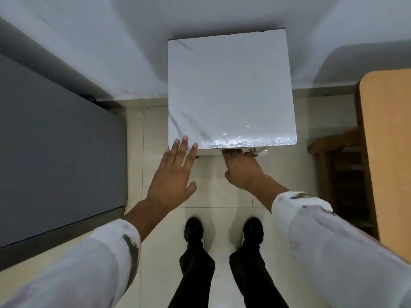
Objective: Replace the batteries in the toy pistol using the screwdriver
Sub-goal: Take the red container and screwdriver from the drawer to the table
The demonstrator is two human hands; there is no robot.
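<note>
A small square table with a white marble-look top (231, 92) stands in front of me against the wall. No toy pistol, screwdriver or batteries are in view. My left hand (173, 174) is flat with fingers spread, its fingertips at the table's near left corner. My right hand (241, 167) reaches under the table's near edge; its fingers are hidden beneath the top, beside a small metal fitting (253, 152). Whether it grips something there cannot be seen.
A grey cabinet surface (55, 156) fills the left side. A light wooden tabletop (387, 152) lies at the right, with dark shelving (342, 181) below it. My feet in black shoes (222, 230) stand on pale floor tiles.
</note>
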